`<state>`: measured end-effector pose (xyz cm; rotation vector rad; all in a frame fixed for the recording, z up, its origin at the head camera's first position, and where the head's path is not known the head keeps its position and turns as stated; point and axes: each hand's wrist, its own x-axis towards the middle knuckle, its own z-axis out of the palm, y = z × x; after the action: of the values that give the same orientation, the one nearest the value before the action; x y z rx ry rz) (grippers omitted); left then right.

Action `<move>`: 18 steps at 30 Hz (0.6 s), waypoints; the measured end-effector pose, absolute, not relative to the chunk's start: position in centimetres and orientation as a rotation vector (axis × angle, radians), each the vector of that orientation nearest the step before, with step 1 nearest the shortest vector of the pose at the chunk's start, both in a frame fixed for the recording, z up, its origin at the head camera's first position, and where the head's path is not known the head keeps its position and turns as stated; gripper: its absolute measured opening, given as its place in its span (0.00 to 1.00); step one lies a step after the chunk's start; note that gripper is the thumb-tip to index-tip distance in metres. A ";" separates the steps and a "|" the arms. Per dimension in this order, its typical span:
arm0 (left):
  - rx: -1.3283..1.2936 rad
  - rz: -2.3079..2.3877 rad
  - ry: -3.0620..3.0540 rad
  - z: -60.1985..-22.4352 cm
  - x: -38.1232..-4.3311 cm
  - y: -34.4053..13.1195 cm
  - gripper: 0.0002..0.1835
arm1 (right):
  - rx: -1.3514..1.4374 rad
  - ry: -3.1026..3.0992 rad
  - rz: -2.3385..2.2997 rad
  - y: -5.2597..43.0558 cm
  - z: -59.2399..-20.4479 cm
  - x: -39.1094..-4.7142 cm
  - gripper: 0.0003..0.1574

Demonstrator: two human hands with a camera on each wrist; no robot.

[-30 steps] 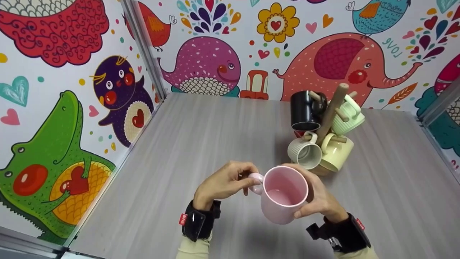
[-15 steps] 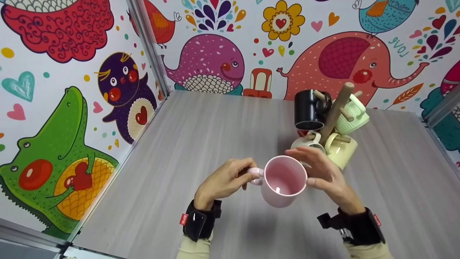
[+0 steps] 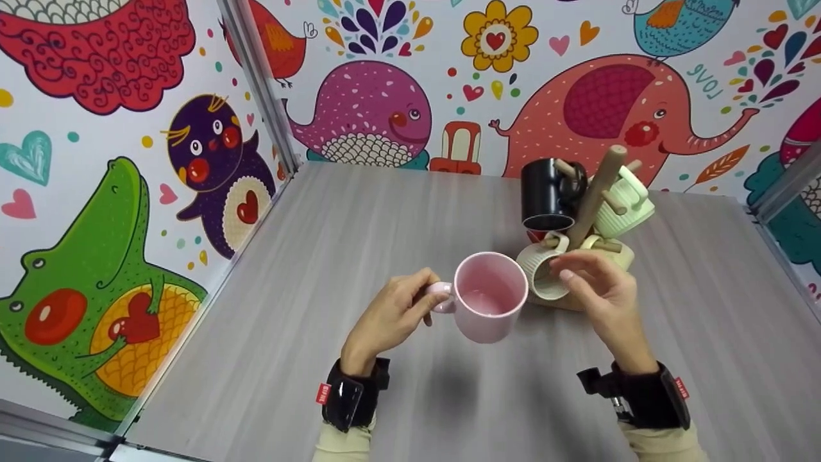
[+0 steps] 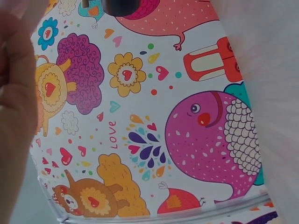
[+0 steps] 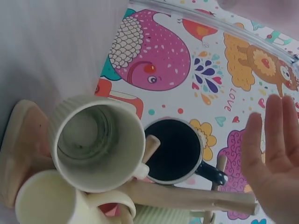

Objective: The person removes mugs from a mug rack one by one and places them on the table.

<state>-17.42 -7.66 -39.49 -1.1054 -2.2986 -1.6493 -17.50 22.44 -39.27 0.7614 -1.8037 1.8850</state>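
My left hand (image 3: 392,316) pinches the handle of a pink mug (image 3: 476,326), holding it above the table with its mouth tipped up toward the head camera. In the left wrist view only part of the left hand (image 4: 16,102) shows at the left edge. My right hand (image 3: 606,295) is off the pink mug, its fingers loosely bent and holding nothing, in front of a wooden mug tree (image 3: 598,192). From the tree hang a ribbed off-white mug (image 3: 529,263), a black mug (image 3: 542,192), a light green mug (image 3: 622,208) and a pale yellow mug (image 3: 625,253), partly hidden by the right hand.
The mug tree stands on the grey table (image 3: 359,224) toward the right, its wooden base (image 5: 23,154) visible in the right wrist view. Cartoon-printed walls (image 3: 385,115) close off the back and left sides.
The right hand has let go of the pink mug and moved right, toward the mug tree. The left hand has carried the mug slightly forward, away from the body.
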 end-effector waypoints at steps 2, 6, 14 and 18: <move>-1.066 -1.641 -2.296 -39.6 -17.5 -7.8 0.06 | 0.724 -1.752 1.887 22.7 -39.1 -17.7 0.10; -0.977 -1.601 -2.316 -39.6 -17.5 -7.9 0.06 | 0.653 -1.721 1.884 23.4 -38.9 -18.1 0.07; -0.813 -1.609 -2.350 -39.9 -17.7 -8.1 0.07 | 0.463 -1.672 1.911 24.6 -38.3 -18.5 0.04; -0.766 -1.607 -2.330 -40.4 -18.0 -8.3 0.07 | 0.334 -1.681 1.865 25.3 -37.9 -19.0 0.04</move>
<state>-18.02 -8.27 -40.38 -0.7659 -2.3298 -1.6073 -18.99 25.27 -37.92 0.3337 -1.6811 1.8652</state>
